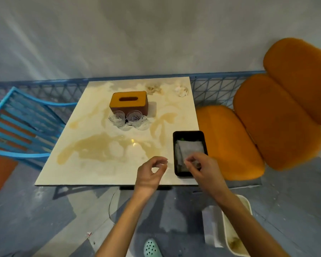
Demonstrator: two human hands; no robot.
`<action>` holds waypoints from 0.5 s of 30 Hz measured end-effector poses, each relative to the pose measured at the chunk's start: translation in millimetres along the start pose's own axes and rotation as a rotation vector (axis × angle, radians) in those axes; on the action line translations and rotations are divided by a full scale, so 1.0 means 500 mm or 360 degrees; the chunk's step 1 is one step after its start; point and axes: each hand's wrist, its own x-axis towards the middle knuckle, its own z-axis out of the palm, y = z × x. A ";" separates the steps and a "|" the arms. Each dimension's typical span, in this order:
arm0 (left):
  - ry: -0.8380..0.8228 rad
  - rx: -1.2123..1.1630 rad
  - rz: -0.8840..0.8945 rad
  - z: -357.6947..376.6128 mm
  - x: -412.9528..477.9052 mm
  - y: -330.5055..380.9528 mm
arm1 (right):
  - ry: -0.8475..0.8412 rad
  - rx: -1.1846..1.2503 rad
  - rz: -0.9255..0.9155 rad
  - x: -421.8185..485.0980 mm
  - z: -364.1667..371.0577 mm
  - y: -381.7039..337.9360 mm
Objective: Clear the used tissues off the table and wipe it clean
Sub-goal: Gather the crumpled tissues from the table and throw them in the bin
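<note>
Two crumpled used tissues lie at the far edge of the cream marble table (93,164): one brownish tissue (154,88) and one white tissue (182,90). A grey cloth (188,148) lies folded in a black tray (176,138) at the table's near right. My right hand (202,168) reaches over the tray's near end, and its fingertips pinch the cloth's near edge. Just left of the tray, my left hand (152,172) hovers over the table with loosely curled fingers and holds nothing.
An orange tissue box (128,101) stands mid-table with two glass cups (127,119) in front of it. A white bin (235,236) sits on the floor at the near right. A blue chair (17,127) is on the left, an orange cushioned seat (230,141) on the right.
</note>
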 end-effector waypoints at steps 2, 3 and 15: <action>0.0045 0.0031 0.0022 -0.055 0.055 0.007 | 0.0052 0.0006 0.0004 0.052 0.015 -0.039; 0.0066 0.0040 0.0023 -0.081 0.082 0.011 | 0.0072 0.0009 0.0005 0.079 0.022 -0.058; 0.0028 0.0144 0.0280 -0.294 0.307 0.045 | 0.0282 0.0023 -0.0076 0.304 0.112 -0.183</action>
